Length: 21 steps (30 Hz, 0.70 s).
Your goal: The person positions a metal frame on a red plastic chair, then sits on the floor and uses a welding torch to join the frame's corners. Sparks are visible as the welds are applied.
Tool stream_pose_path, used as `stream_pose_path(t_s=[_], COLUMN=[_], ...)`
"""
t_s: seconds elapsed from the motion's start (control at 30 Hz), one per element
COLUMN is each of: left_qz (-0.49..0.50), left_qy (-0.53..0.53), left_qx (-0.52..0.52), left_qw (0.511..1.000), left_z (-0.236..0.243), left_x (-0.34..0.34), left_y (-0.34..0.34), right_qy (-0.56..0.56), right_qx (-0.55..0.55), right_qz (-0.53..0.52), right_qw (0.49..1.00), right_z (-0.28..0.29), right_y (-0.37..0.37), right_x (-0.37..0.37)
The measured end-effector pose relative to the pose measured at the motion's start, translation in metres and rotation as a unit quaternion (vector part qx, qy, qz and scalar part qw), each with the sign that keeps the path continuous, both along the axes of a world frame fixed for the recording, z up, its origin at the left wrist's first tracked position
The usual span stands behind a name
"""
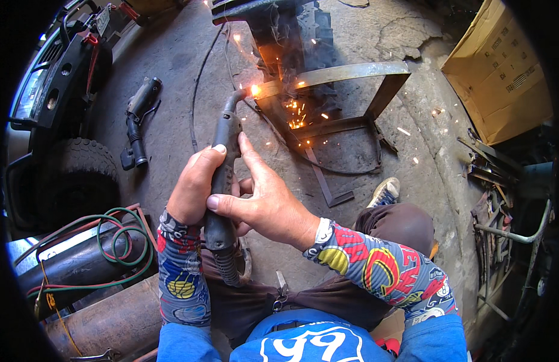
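A black welding gun (222,163) with a bent metal neck is gripped in both of my hands. My left hand (198,184) wraps its left side, thumb on top. On the other side, my right hand (264,202) holds the handle, thumb across its lower part and index finger stretched along it. The gun's tip meets the near left corner of a rectangular metal frame (346,73), where a bright orange glow burns. Sparks and smoke come off around the frame. An L-shaped metal piece (328,192) lies on the floor below it.
At the left stand a vehicle's front tyre (80,172) and bumper. Red and green hoses (126,250) coil over dark cylinders. A black ribbed-hose part (138,123) lies on the concrete. Cardboard (499,72) and metal scrap (502,241) are at right. My sneaker (385,193) is near the frame.
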<state>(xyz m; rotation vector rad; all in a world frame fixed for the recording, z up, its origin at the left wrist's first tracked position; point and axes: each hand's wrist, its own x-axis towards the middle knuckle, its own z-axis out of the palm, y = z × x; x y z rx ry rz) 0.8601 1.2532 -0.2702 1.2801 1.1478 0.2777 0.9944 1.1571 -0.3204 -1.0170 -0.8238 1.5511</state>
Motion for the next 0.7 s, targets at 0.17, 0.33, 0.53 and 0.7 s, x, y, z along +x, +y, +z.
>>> stream_pose_path(t_s=[0.17, 0.33, 0.53, 0.7], left_qz=[-0.010, 0.004, 0.013, 0.012], left_qy=[-0.030, -0.028, -0.020, -0.012], left_qx=[-0.006, -0.021, -0.021, -0.018], left_qw=[0.999, 0.999, 0.999, 1.000], left_z=[-0.0002, -0.0012, -0.0022, -0.0020], left_x=[-0.0025, -0.0004, -0.0002, -0.0001], left_y=[-0.0004, -0.0007, -0.0019, -0.0008], right_qy=[-0.008, 0.013, 0.019, -0.040], right_qx=[-0.023, -0.048, -0.058, -0.029], right_qz=[-0.003, -0.001, 0.001, -0.014], right_qw=[1.000, 0.999, 0.998, 0.999], right_z=[0.0015, 0.0031, 0.0030, -0.0002], right_y=[-0.0002, -0.0013, -0.0023, -0.0006], right_x=[-0.0006, 0.0006, 0.0012, 0.0007])
